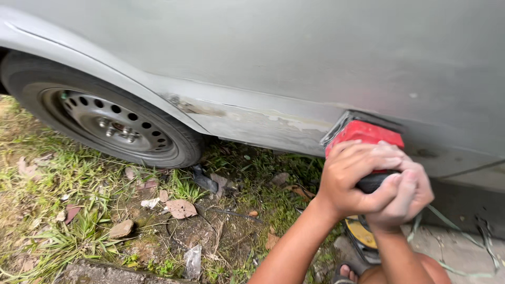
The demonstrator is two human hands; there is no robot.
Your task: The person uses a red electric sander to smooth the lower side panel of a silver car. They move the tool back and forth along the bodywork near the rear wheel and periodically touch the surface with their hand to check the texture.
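Note:
A red power sander (366, 133) with a black grip presses its pad flat against the lower edge of a grey car body panel (294, 58). My left hand (351, 179) wraps around the black grip from the left. My right hand (407, 190) closes over the same grip from the right, overlapping the left fingers. The panel's lower sill (252, 121) beside the tool shows patchy, worn paint and pale filler. Most of the sander's grip is hidden under my fingers.
A black tyre on a grey steel wheel (113, 123) stands at the left. Grass, dry leaves and stones (121, 229) cover the ground below. A yellow and black object (362, 235) lies under my forearms. My sandalled foot (347, 273) shows at the bottom edge.

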